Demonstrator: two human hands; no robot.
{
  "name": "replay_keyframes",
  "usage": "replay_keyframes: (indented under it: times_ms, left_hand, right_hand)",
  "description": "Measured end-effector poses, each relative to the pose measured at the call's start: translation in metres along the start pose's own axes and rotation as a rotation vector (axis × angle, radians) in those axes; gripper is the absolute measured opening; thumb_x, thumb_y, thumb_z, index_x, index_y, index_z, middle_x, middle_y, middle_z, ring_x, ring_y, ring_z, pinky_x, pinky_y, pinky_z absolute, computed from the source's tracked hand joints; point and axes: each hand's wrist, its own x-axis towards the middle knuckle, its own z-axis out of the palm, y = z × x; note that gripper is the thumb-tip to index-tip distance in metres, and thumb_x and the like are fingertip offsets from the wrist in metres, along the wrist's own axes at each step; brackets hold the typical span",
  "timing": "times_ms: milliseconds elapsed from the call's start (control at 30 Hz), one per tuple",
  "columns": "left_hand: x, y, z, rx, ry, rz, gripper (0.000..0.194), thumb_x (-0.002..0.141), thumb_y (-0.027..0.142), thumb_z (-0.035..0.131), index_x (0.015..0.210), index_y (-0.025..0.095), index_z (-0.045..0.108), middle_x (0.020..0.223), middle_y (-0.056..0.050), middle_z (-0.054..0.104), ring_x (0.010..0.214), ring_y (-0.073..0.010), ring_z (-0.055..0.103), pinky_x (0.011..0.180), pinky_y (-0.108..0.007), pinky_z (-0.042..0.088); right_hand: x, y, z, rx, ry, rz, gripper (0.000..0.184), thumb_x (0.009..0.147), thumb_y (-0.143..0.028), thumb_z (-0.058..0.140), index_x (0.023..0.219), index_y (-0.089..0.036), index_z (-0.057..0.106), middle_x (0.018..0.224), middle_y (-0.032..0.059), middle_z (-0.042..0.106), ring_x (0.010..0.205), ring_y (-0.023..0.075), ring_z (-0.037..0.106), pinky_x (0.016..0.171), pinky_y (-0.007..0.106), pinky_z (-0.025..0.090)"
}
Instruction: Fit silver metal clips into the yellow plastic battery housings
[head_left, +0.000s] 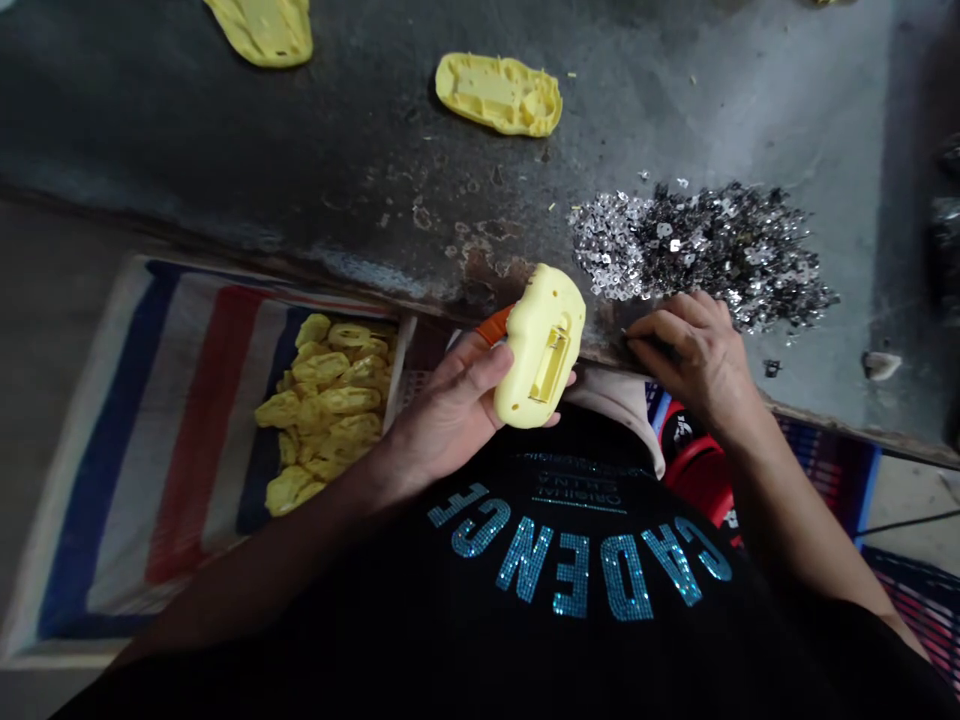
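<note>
My left hand (pixel 465 395) is closed round a yellow plastic housing (pixel 532 355), whose battery slot faces up. An orange strip (pixel 495 326) shows beside it, between my thumb and fingers. At the table's front edge my right hand (pixel 694 345) has its thumb and forefinger pinched together on a tiny piece, perhaps one of the metal clips, too small to make out. Just beyond those fingers lies a heap of small shiny metal clips (pixel 701 245). Another yellow shell (pixel 499 95) rests with its inside up farther back on the table.
A yellow part (pixel 266 30) lies at the table's far left. Below the edge on the left, a striped lined box (pixel 202 420) holds many yellow shells (pixel 330 400). A whitish lump (pixel 881 365) sits right of the heap. Blue baskets (pixel 832 470) stand under the right side.
</note>
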Motion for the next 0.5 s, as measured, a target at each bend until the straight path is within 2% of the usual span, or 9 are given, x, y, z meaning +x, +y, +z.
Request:
replay_keyframes:
  times_ms: [167,367,500]
  left_hand:
    - [0.003,0.000,0.003,0.002,-0.024,-0.036,0.066,0.089,0.058,0.105,0.141,0.028,0.076,0.137,-0.008,0.089,0.114,-0.0350,0.089,0.075,-0.036,0.077]
    - [0.001,-0.002,0.005,-0.019,-0.040,-0.043,0.063,0.091,0.054,0.104,0.140,0.026,0.075,0.133,-0.008,0.090,0.111,-0.0328,0.090,0.074,-0.037,0.078]
    - [0.001,-0.004,0.005,-0.041,-0.027,-0.040,0.058,0.094,0.051,0.102,0.139,0.027,0.076,0.134,-0.008,0.090,0.110,-0.0323,0.090,0.074,-0.036,0.079]
  right_hand:
    - [-0.023,-0.009,-0.005,0.060,0.010,0.017,0.017,0.115,-0.032,0.068,0.104,-0.029,0.081,0.094,0.0054,0.077,0.093,0.0281,0.064,0.085,0.045,0.046]
    - [-0.031,-0.010,-0.003,0.182,0.064,0.038,0.015,0.114,-0.031,0.071,0.103,-0.028,0.081,0.092,0.0043,0.078,0.090,0.0270,0.067,0.086,0.045,0.049]
    - [-0.036,-0.011,0.004,0.160,0.123,0.088,0.014,0.113,-0.036,0.074,0.104,-0.028,0.081,0.095,0.0053,0.080,0.091,0.0281,0.067,0.087,0.047,0.049]
